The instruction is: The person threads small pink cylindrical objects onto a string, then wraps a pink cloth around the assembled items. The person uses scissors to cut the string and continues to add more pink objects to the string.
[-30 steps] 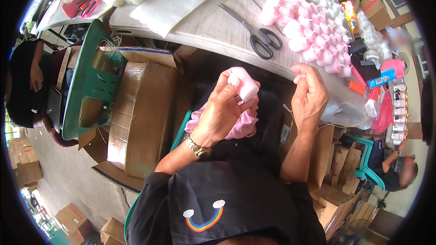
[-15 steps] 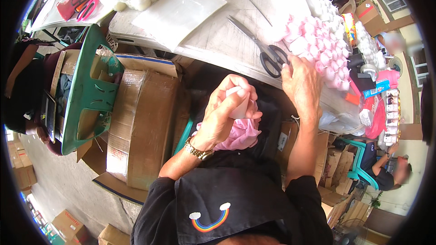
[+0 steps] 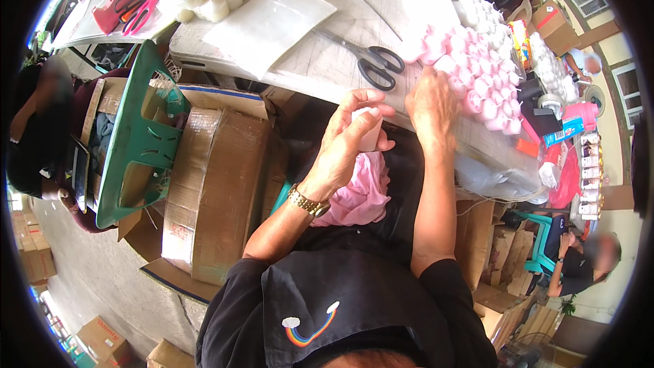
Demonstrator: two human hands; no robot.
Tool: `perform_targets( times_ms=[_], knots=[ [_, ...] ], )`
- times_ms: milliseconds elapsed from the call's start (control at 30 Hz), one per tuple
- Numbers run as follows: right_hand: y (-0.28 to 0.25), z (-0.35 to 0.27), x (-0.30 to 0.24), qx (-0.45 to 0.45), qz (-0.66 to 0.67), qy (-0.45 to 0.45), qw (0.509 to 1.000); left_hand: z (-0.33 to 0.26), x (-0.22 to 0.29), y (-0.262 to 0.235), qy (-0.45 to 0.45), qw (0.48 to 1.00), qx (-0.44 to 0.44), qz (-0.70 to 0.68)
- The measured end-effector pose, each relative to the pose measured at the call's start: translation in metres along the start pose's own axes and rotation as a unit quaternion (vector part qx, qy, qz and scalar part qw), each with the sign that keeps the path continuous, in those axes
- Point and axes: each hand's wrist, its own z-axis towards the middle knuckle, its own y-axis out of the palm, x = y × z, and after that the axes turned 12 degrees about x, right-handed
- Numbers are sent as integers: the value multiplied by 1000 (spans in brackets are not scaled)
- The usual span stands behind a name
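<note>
Candles (image 3: 479, 80) stand massed; 1 pink cylinder (image 3: 370, 138) is apart, grasped by the left hand (image 3: 338, 143). Right hand (image 3: 434, 105) fingers: cannot tell.

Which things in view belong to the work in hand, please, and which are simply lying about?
Likely part of the work:
pale pink piece in the left hand
pink cloth
massed pink pieces by the right hand

Apparently just lying about:
black-handled scissors
whitish sheet
green chair
large cardboard box
</note>
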Motion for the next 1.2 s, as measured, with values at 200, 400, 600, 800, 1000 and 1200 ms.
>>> perform_targets(
  times_ms=[200, 400, 600, 800, 1000, 1200],
  knots=[
    [-20, -43, 2, 16, 0, -71, 997, 1, 0, 5, 15, 999, -18, 33],
    [-36, -81, 24, 45, 71, -71, 994, 10, -10, 3, -29, 999, -35, -22],
    [-26, -68, 35, 45, 162, 4, 986, 22, -23, 24, -58, 992, -81, 77],
    [-49, -74, 53, 43, 217, -23, 975, 37, -6, 46, -40, 974, -74, 211],
    [-81, -129, 100, -107, 336, 84, 932, 22, 12, 46, 24, 951, -59, 301],
    [-82, -173, 125, -228, 499, 199, 812, 43, 36, 56, 521, 512, -2, 683]
  ],
)
